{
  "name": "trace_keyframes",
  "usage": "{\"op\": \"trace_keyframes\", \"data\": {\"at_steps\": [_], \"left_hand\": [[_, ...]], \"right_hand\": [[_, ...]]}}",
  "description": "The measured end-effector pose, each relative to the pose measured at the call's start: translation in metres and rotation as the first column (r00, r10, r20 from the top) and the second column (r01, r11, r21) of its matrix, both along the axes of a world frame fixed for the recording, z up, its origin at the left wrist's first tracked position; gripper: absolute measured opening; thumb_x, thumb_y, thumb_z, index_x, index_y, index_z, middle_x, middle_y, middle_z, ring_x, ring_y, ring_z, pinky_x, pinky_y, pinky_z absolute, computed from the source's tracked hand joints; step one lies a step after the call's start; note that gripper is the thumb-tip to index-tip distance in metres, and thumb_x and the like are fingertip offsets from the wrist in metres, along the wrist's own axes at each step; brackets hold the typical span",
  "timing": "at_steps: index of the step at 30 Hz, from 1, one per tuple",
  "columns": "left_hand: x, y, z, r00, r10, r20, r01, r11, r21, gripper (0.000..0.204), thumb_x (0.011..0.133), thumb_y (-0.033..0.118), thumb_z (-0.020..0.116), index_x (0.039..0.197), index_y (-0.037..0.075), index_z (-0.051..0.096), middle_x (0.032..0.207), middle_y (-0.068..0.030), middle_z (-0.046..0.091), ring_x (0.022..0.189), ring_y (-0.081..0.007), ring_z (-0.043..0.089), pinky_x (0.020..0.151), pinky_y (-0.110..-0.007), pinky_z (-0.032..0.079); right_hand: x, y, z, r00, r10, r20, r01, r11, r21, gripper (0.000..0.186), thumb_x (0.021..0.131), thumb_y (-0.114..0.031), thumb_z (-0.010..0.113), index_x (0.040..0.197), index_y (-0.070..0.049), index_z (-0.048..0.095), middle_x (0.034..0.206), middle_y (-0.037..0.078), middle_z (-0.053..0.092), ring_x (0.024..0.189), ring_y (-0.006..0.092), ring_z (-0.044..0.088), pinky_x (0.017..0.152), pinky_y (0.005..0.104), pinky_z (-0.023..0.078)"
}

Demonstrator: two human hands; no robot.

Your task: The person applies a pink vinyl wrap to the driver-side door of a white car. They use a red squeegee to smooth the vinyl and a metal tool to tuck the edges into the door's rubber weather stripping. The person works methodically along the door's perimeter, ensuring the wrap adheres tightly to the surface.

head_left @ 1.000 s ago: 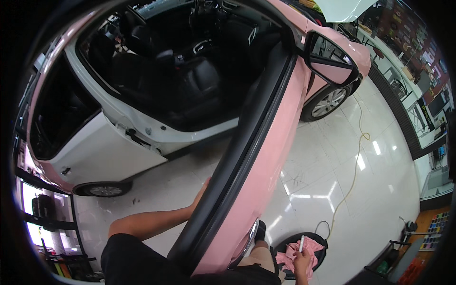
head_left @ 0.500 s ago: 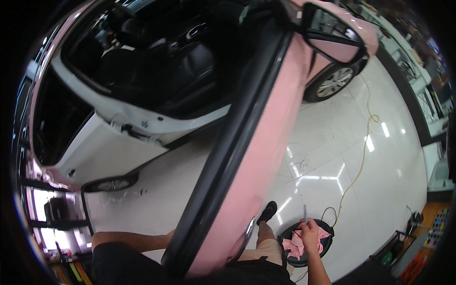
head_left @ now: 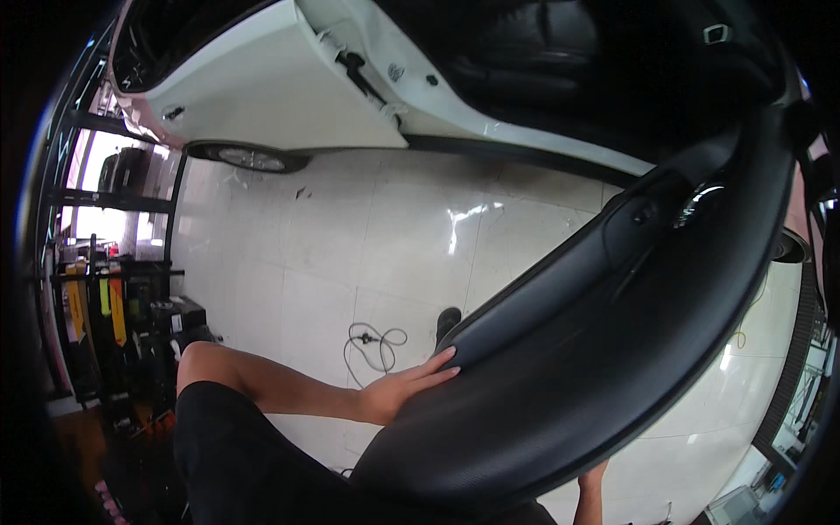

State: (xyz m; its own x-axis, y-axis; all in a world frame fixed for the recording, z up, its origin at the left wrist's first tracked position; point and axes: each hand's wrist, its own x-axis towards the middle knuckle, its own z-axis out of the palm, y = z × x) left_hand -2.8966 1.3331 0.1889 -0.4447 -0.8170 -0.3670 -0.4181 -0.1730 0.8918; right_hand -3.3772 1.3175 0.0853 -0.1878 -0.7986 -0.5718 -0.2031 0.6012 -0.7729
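Note:
A car door [head_left: 569, 350] stands swung out before me, its black padded inner panel facing up at me. On the rear edge of that panel lies my left hand [head_left: 404, 389], fingers stretched out and pressed flat against it. My right hand [head_left: 595, 475] is low on the door's outer side. The door covers its fingers, so whether it holds anything is hidden. Beyond the door, the car's white sill [head_left: 542, 140] and dark seat [head_left: 542, 44] show through the opening.
The white rear door [head_left: 254, 87] is beyond to the left, above a wheel [head_left: 249, 158]. A looped dark cable [head_left: 376, 341] lies on the glossy tiled floor [head_left: 306, 236]. A black rack [head_left: 114, 271] with tools lines the left side. My shoe [head_left: 448, 322] stands beside the door.
My view has swung left, from the door's pink outside to its black inside. My right hand, earlier holding a slim grey tool over a bucket of pink scraps, is now mostly behind the door.

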Motion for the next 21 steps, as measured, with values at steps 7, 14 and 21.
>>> {"op": "trace_keyframes", "data": {"at_steps": [7,14,21], "left_hand": [[0.005,0.005,-0.012,0.999,0.041,0.018,-0.04,0.998,-0.04,0.08,0.088,0.019,0.068,0.155,0.012,0.027,0.165,-0.0172,0.007,0.144,-0.0381,0.032,0.113,-0.041,0.037],[0.003,0.018,-0.018,0.999,0.028,0.024,-0.028,1.0,-0.008,0.083,0.086,0.029,0.071,0.155,0.011,0.028,0.164,-0.0207,0.005,0.145,-0.0392,0.031,0.115,-0.042,0.032],[0.027,-0.045,-0.027,0.983,0.155,0.1,-0.142,0.981,-0.129,0.039,0.095,0.021,0.051,0.125,0.0,0.062,0.131,-0.0219,0.058,0.112,-0.0296,0.062,0.097,-0.037,0.046]], "right_hand": [[0.018,-0.037,-0.003,0.999,0.054,0.005,-0.054,0.997,-0.049,0.022,0.088,-0.01,0.06,0.106,0.002,0.066,0.089,0.009,0.07,0.081,0.0193,0.065,0.074,0.0324,0.051],[-0.002,-0.034,-0.029,0.986,0.168,-0.011,-0.161,0.961,0.226,0.022,0.084,-0.007,0.059,0.104,0.001,0.067,0.083,0.008,0.07,0.073,0.0156,0.063,0.066,0.0287,0.048],[-0.01,-0.05,-0.037,0.999,0.04,-0.035,-0.034,0.988,0.149,0.02,0.085,-0.004,0.057,0.103,0.003,0.064,0.073,0.006,0.063,0.05,0.0094,0.049,0.044,0.0251,0.036]]}}
